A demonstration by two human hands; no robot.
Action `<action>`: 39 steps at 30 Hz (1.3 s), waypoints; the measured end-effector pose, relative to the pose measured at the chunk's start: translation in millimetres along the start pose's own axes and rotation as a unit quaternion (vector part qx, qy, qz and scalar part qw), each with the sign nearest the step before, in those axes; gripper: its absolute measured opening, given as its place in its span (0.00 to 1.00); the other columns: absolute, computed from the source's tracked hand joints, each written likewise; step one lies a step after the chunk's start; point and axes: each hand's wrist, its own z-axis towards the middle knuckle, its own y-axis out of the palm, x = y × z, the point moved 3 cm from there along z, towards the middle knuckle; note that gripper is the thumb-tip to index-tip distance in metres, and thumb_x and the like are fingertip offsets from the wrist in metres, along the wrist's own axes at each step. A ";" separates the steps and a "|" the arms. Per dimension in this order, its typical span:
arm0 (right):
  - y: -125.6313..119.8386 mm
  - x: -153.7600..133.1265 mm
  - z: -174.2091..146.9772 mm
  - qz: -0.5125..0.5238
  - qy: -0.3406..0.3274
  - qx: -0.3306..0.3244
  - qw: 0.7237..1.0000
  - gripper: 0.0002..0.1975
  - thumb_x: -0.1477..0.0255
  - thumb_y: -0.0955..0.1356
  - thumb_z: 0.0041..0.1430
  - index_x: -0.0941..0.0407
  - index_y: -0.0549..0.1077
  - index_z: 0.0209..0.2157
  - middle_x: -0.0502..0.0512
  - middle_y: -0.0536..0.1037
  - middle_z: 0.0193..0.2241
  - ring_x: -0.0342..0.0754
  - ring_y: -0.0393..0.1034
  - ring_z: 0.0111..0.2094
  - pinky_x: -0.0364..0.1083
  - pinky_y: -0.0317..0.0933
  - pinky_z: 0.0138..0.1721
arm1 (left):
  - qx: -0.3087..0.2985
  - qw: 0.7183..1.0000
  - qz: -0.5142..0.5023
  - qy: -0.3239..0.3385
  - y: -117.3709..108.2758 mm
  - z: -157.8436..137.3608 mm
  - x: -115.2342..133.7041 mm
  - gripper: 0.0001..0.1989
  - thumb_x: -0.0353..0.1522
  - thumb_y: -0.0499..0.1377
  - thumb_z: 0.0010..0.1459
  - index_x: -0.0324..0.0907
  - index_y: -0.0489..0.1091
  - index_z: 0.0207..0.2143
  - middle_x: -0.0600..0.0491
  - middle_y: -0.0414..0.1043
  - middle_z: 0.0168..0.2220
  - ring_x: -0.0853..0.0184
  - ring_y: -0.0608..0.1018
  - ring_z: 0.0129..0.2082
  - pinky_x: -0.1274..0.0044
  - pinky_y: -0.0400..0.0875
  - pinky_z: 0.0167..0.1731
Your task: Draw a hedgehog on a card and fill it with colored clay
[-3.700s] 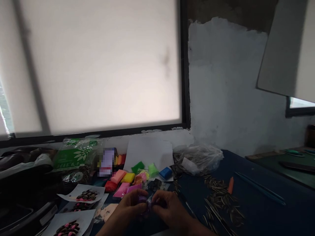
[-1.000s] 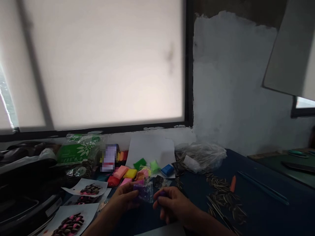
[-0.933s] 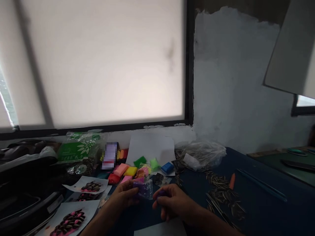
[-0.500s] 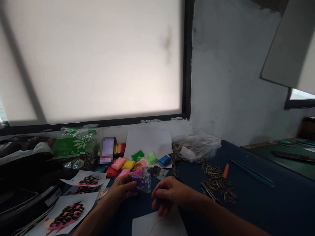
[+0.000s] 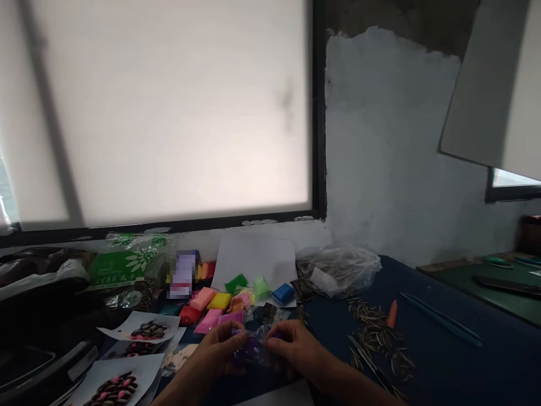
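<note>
My left hand (image 5: 217, 349) pinches a clear plastic packet of purple clay (image 5: 252, 348) between thumb and fingers. At the packet's right edge my right hand (image 5: 298, 347) is closed on the clear plastic, and a trace of purple shows by its fingertips. Just behind the hands lie soft clay packets, among them a pink packet (image 5: 208, 321), a yellow packet (image 5: 219, 300) and a blue packet (image 5: 283, 294). Below the hands, a sheet of white paper (image 5: 283, 396) is cut off by the frame's bottom edge.
Printed pictures (image 5: 120, 383) of a pink-and-dark seed design lie at left, beside a black bag (image 5: 38, 327). Striped sunflower seeds (image 5: 376, 332) are scattered at right near an orange crayon-like stick (image 5: 393, 314) and blue tweezers (image 5: 439, 318). A plastic bag (image 5: 344, 268) rests against the wall.
My right hand has come to the packet's right edge and now grips it; before, it was apart, holding something purple. The packet has shifted slightly right and down. The view has tilted upward.
</note>
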 end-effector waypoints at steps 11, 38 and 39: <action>3.0 1.1 0.9 -0.011 0.007 -0.003 1.000 0.04 0.71 0.65 0.52 0.56 0.70 0.27 0.41 0.67 0.15 0.36 0.59 0.13 0.36 0.47 0.13 | -0.032 0.998 0.040 0.021 3.0 -2.2 0.0 0.25 0.44 0.77 0.39 0.41 0.76 0.36 0.53 0.76 0.31 0.66 0.78 0.28 0.78 0.72 0.24; -1.3 -4.1 -5.7 -0.181 -0.216 0.086 0.956 0.11 0.81 0.71 0.47 0.55 0.80 0.32 0.47 0.72 0.28 0.45 0.66 0.30 0.41 0.58 0.32 | -0.036 0.998 0.038 0.031 3.1 7.2 -9.3 0.26 0.44 0.76 0.42 0.40 0.74 0.38 0.51 0.76 0.29 0.62 0.81 0.26 0.77 0.73 0.23; -1.5 -4.1 -5.7 -0.199 -0.218 0.080 0.952 0.12 0.81 0.71 0.47 0.54 0.81 0.34 0.48 0.72 0.29 0.45 0.67 0.31 0.41 0.58 0.32 | -0.038 0.998 0.039 0.029 3.5 7.2 -10.1 0.26 0.45 0.76 0.42 0.40 0.74 0.38 0.51 0.77 0.29 0.61 0.81 0.26 0.76 0.73 0.23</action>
